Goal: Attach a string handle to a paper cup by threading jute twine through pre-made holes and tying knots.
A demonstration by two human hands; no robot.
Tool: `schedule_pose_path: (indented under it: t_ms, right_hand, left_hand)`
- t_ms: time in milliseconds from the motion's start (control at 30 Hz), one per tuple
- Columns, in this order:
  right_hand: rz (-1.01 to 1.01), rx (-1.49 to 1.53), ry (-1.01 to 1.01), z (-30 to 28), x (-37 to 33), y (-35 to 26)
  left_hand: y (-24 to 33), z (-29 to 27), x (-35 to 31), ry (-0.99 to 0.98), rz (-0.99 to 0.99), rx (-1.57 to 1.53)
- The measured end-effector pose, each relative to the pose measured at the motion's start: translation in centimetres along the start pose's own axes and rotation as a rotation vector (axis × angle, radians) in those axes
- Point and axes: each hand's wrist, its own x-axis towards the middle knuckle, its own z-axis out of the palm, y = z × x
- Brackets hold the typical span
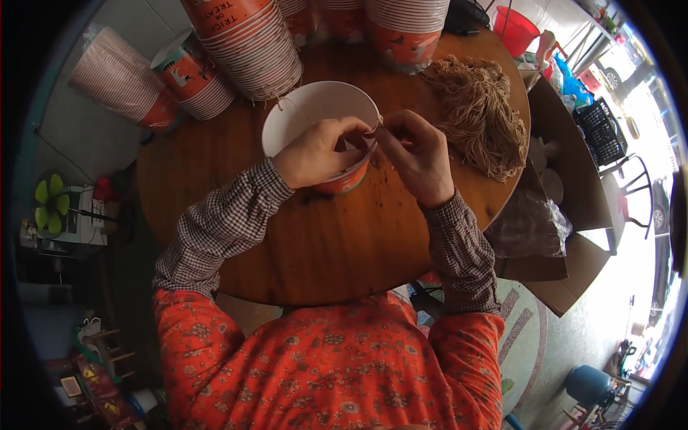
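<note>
A round paper bucket (315,100), white inside and orange outside, stands on the wooden table in front of me. My left hand (322,150) reaches over its near side, with fingers and thumb closed on the right-hand rim. At that same rim my right hand (419,154) is closed in a pinch on a bit of beige cord (380,122); the fingers hide most of it. A short loop of cord (281,104) shows on the bucket's far left rim. To the right of my right hand lies a loose heap of beige cords (480,111).
Tall nested stacks of orange buckets (247,54) line the table's far side, with a leaning stack (118,79) at far left. The round wooden table (322,244) curves close to my body. Right of it are an open cardboard box (573,172) and clear plastic wrap (530,226).
</note>
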Motion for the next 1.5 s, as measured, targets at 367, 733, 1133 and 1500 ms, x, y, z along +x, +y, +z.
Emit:
schedule_pose_path:
  t_ms: [367,733,1133,1500]
  right_hand:
    - [0.106,0.539,0.058,-1.7,1.2,-0.7]
    - [0.044,0.409,0.006,-2.0,0.8,-2.1]
    - [-0.156,-0.037,0.174,-0.9,0.4,0.4]
    - [-0.044,0.023,0.066,0.0,-1.4,-0.3]
  left_hand:
    - [0.3,-0.4,-0.6,-0.059,-0.109,0.061]
    - [2.4,-0.1,0.4,0.035,-0.052,0.053]
    - [3.1,0.3,0.6,0.151,-0.023,-0.198]
    - [3.2,-0.8,0.8,0.2,0.162,-0.109]
